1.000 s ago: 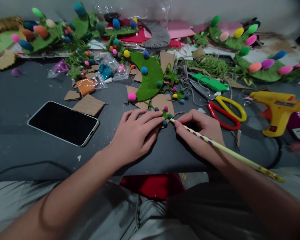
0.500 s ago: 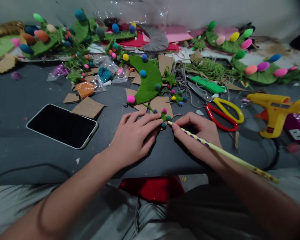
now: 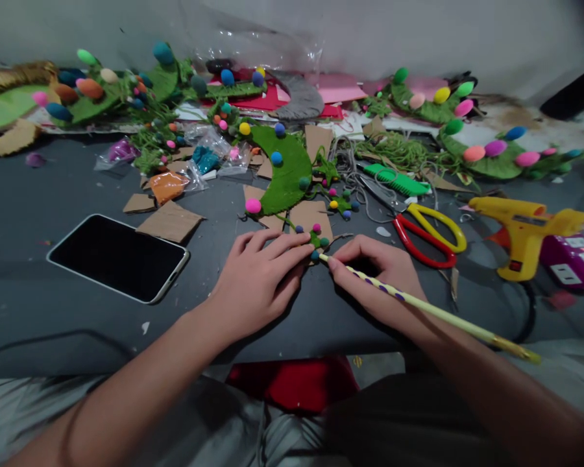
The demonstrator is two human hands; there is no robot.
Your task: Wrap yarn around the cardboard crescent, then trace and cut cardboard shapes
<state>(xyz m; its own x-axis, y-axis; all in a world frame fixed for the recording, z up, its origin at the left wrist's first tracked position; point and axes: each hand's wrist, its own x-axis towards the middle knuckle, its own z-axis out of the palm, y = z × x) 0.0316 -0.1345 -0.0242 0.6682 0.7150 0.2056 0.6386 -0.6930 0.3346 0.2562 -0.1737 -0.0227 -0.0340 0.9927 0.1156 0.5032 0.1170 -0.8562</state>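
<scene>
- Near left: a phone (image 3: pixel 117 259) is overlapped by a cardboard piece (image 3: pixel 170 222).
- Left hand (image 3: pixel 255 285): open, fingers laid over the left side of the small green star.
- Farther off: a green crescent (image 3: pixel 292 175) is already fitted with coloured balls.
- Between the hands: the small green star (image 3: pixel 315 239) is set on cardboard, coloured balls placed at its points; firm attachment cannot be confirmed, so remaining work cannot be judged.
- Right hand (image 3: pixel 389 279): closed on a pencil (image 3: pixel 442 314), its tip held at the teal ball (image 3: pixel 315 255).
- Right: scissors (image 3: pixel 413 207) and glue gun (image 3: pixel 523 227) are left untouched.
</scene>
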